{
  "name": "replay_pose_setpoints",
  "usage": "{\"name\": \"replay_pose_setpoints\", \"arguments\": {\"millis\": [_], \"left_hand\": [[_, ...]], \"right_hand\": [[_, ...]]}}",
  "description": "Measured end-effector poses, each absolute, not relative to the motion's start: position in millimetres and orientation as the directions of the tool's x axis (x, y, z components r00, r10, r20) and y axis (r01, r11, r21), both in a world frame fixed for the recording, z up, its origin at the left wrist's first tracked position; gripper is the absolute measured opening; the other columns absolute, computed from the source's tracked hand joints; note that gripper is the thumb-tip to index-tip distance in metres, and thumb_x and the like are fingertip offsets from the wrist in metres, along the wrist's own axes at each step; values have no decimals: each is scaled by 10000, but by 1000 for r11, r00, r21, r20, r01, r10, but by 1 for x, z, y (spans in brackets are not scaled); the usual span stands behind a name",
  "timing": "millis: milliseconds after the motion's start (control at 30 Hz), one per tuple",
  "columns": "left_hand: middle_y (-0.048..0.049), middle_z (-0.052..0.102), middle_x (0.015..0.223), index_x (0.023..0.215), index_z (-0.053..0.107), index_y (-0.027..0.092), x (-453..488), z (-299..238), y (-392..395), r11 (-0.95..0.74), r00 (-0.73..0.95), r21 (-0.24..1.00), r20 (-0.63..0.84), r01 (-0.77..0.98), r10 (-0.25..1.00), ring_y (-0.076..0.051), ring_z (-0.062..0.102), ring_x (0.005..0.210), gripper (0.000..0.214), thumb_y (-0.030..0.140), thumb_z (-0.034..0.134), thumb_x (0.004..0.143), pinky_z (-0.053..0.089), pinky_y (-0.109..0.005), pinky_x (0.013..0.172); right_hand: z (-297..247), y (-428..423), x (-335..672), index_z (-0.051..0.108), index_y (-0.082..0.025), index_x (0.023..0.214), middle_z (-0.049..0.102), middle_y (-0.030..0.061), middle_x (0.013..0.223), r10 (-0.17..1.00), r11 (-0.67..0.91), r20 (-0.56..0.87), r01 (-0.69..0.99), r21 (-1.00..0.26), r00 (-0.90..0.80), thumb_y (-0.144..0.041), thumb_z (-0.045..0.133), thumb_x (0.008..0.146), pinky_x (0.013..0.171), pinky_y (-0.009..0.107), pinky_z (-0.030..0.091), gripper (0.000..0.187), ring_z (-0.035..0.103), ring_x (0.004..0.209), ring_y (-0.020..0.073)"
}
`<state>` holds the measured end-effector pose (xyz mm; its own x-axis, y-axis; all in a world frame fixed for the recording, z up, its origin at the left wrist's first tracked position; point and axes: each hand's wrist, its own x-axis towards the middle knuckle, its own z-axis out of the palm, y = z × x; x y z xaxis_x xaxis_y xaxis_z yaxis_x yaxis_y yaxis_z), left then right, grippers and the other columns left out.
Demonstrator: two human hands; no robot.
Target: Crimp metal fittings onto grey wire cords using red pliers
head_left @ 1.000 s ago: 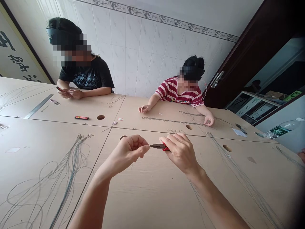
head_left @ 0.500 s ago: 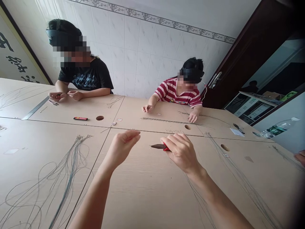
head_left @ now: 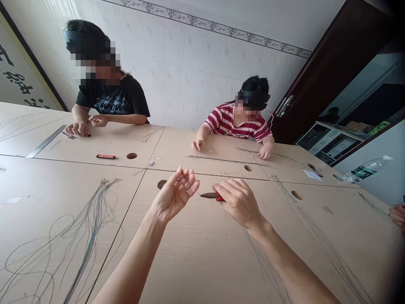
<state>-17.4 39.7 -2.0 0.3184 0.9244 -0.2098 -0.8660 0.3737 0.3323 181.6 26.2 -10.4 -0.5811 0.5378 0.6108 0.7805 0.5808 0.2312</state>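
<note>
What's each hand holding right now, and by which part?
The right hand grips the pliers by the red handles, with the dark jaws pointing toward the left hand. The left hand is open, palm up; nothing clearly held.

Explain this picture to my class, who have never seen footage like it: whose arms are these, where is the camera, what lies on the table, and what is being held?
The camera sits on a person's head and looks down, so the two bare arms reaching in from below are that person's own. The right hand grips small pliers with red handles, nose pointing left. The left hand is open, palm up, beside the pliers' tip; whether anything tiny lies in it cannot be told. On the wooden table lie bundles of thin cords, a long metal ruler and a small red and black box. Two other people work across the table, and a water bottle lies at the right.
</note>
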Motion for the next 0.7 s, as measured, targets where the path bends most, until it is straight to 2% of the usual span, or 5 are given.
{"name": "replay_pose_setpoints", "arguments": {"millis": [100, 167, 333, 467, 700], "left_hand": [[15, 491, 572, 601, 472, 154, -20, -1, 39, 408, 400, 297, -90, -863, 912, -92, 506, 515, 426, 276, 352, 992, 481, -244, 535], [38, 349, 495, 528, 343, 181, -22, -1, 40, 445, 453, 280, -37, -851, 891, -88, 393, 445, 474, 268, 298, 992, 408, -231, 466], [71, 89, 468, 507, 148, 209, -23, -1, 44, 508, 509, 338, -93, -792, 856, -83, 129, 383, 472, 225, 317, 948, 182, -227, 365], [83, 39, 477, 521, 128, 219, -20, 0, 50, 538, 524, 377, -149, -754, 838, -81, 42, 399, 466, 216, 335, 938, 83, -236, 369], [88, 34, 483, 524, 124, 220, -19, -1, 54, 548, 510, 425, -211, -721, 834, -76, 21, 411, 469, 218, 355, 932, 59, -233, 375]], "right_hand": [[-9, 26, 181, 591, -164, 772, 531, -14, 641, 534, 589, 594, 768, 249, -602, -4, 503, 782, 659, 281, 282, 183, 416, 640, 141], [-7, 25, 181, 595, -160, 781, 529, -11, 642, 521, 596, 590, 757, 266, -617, -7, 492, 795, 658, 282, 280, 185, 410, 641, 143], [-4, 23, 182, 600, -154, 779, 500, -14, 603, 470, 601, 577, 721, 345, -668, 24, 436, 809, 648, 282, 263, 244, 369, 611, 139], [-2, 24, 183, 569, -161, 691, 481, -14, 584, 468, 598, 540, 700, 390, -700, 38, 437, 776, 635, 286, 245, 254, 342, 593, 138], [0, 27, 185, 537, -164, 648, 465, -19, 576, 446, 611, 511, 667, 427, -735, 66, 433, 705, 610, 287, 222, 259, 308, 579, 137]]}}
